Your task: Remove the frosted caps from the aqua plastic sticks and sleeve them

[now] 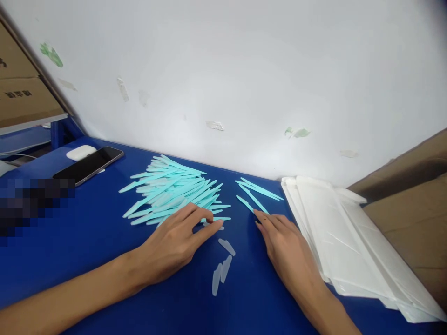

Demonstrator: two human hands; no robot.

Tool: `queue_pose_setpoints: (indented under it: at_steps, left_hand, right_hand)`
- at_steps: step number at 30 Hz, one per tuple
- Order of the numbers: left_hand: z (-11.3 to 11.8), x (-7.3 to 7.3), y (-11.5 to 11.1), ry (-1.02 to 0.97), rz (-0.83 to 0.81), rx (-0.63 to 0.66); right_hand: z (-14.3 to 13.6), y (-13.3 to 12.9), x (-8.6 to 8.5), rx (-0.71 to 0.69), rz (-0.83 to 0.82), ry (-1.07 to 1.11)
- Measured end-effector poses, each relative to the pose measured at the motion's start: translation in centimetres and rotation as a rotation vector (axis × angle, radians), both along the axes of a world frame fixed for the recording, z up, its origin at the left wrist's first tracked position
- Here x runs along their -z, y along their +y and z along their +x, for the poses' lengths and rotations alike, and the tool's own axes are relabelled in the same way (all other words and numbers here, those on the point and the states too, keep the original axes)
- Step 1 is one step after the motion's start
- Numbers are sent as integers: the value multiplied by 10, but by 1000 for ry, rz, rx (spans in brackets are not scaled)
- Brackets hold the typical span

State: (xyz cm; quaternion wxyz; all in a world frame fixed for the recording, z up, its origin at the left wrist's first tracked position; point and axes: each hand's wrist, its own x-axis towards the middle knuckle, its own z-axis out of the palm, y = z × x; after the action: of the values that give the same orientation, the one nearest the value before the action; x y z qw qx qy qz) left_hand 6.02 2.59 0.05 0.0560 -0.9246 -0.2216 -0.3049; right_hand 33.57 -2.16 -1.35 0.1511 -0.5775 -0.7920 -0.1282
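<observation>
A heap of turquoise plastic sticks (174, 190) with pointed ends lies on the blue table. My left hand (185, 232) is at the heap's lower right edge, thumb and forefinger curled close to each other above a small translucent piece (219, 227); whether it grips anything is hidden. My right hand (282, 237) has its fingertips on the lower end of a turquoise stick (245, 203), beside a few similar sticks (261, 190). Several translucent blade-shaped pieces (226, 268) lie between and below my hands.
White plastic bags (335, 232) are stacked at the right, next to cardboard (412, 218). A phone (94, 165) and a white case (81, 152) lie at the left. A white wall (223, 83) borders the table's back edge.
</observation>
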Motion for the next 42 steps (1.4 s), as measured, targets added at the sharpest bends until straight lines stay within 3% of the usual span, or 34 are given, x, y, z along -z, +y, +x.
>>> queue_pose_setpoints:
  at_steps: [5,9,13,19,23,34,42]
  left_hand:
    - [3,-2,-1,-92,-65,41]
    - [7,-7,-4,-335,-361,20]
    - [7,-12,-3,-572,-702,-139]
    - [8,-18,-1,-754,-969,-164]
    - [11,-20,-4,-769,-1046,-138]
    - [11,-21,-4,-771,-1147,-113]
    - [13,-16,-9,-610,-1191,-52]
  right_hand:
    - [-5,-5,-1,-21,76,-111]
    - [-8,-7,1,-16,128,-109]
    - [-8,-8,0,-40,141,41]
    - [-19,-15,-6,-225,92,385]
    - [-24,-18,-5,-284,64,484]
    - [-21,-19,-4,-332,8,498]
    - [-26,-20,-5,-407,-117,633]
